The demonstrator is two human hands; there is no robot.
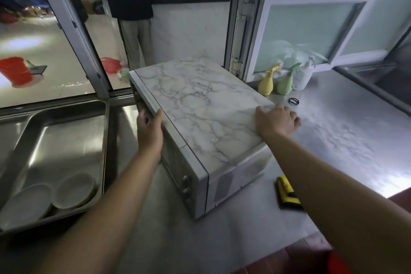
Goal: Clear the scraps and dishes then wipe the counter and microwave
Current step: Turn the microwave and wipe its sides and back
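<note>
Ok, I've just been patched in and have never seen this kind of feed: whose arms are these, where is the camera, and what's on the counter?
There is no machine: a person wears one camera on the head, looking down at their own bare arms. The left hand grips the door-side edge of a marble-patterned microwave; the right hand grips its far top edge. It sits on a steel counter. Nearby lie a yellow sponge, three spray bottles and a small black ring. On the left, a sink holds white plates.
</note>
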